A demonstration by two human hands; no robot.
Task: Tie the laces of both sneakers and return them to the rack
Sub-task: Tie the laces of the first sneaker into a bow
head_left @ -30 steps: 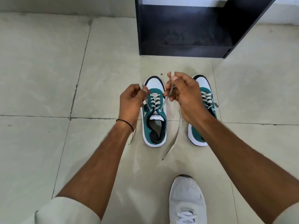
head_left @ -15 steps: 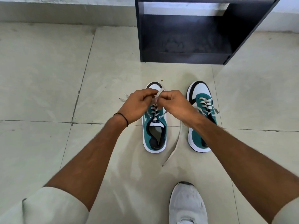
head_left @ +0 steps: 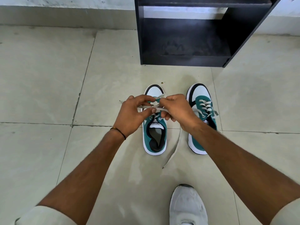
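Two teal-and-white sneakers sat side by side on the tiled floor [head_left: 48, 78], toes toward the dark rack [head_left: 185, 60] at the far edge of the floor, and neither had made it onto a shelf yet. All the action was over the left-hand sneaker [head_left: 155, 140]: the left hand [head_left: 131, 116] and right hand [head_left: 177, 111] met just above its tongue, fingers curled tight and pinched on the pale laces [head_left: 158, 108], strands crossing between the thumbs. A loop or a first crossing? The knuckles hid it, so I could not tell.

The right-hand sneaker [head_left: 202, 120] waited beside it, partly behind the right forearm, its lace ends loose; one trailing end [head_left: 172, 151] ran out across the floor between the two shoes, toward the person's own white shoe [head_left: 188, 207] at the near edge.

Here was the danger, as I judged it. The grip was all fingertip: one slack pinch and the crossing would spring open, and the tying would start over. A hard pull could drag the light sneaker off its spot. And that stray lace lay right where a foot might shift; if stepped on, it would yank the second shoe around.
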